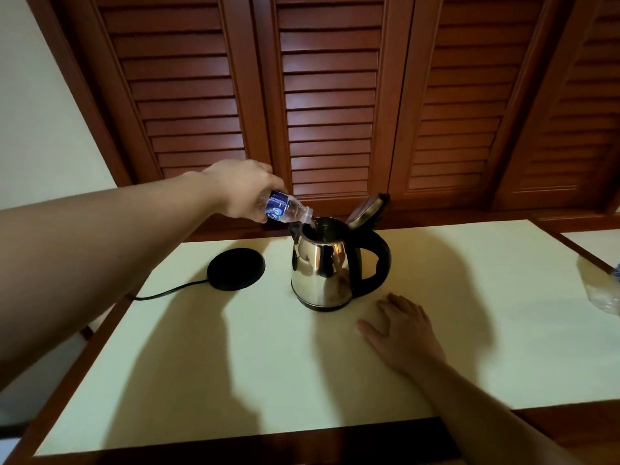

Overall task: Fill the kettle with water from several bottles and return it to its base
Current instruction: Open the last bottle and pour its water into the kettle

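Note:
A steel kettle (320, 270) with a black handle stands on the pale table (235, 364), its lid (367, 208) swung up and open. My left hand (240, 189) grips a small clear water bottle (285, 209) with a blue label, tipped so its mouth points into the kettle's opening. My right hand (402, 327) lies flat on the table just in front of and to the right of the kettle, fingers spread, holding nothing. The round black kettle base (236, 268) sits to the left of the kettle, with its cord (167, 292) trailing off the left edge.
Brown louvred doors (328, 95) rise right behind the table. At the far right edge lies a crumpled clear plastic bottle (604, 293). The table has a dark wooden rim (67, 364) on the left and front.

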The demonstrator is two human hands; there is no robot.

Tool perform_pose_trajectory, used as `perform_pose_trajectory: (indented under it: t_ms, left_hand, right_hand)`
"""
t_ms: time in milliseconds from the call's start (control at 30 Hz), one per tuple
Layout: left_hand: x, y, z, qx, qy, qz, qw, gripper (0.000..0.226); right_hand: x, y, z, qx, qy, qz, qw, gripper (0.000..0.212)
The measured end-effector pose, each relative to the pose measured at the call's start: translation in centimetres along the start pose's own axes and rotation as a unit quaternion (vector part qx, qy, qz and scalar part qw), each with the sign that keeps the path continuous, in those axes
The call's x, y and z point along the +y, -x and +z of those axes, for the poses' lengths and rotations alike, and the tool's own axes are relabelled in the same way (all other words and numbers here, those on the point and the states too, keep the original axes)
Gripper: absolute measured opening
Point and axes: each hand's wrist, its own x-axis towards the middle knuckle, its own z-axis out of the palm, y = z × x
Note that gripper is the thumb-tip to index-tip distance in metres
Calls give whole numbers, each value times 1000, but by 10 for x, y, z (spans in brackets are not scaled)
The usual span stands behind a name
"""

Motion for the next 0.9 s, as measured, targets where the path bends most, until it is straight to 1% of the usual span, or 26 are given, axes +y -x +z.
perform_pose_trajectory:
  t_ms: [433,667,900]
  left_hand:
    - [9,-3,-9,6,-29,33,999,55]
    - [14,-2,-16,12,-22,39,999,62]
    - [16,-6,-20,34,-12,56,998,50]
  right_hand:
    - [1,-1,1,11,10,2,1000,76]
    - [3,-1,1,5,7,1,1000,74]
    - [4,-1,3,8,-6,2,1000,69]
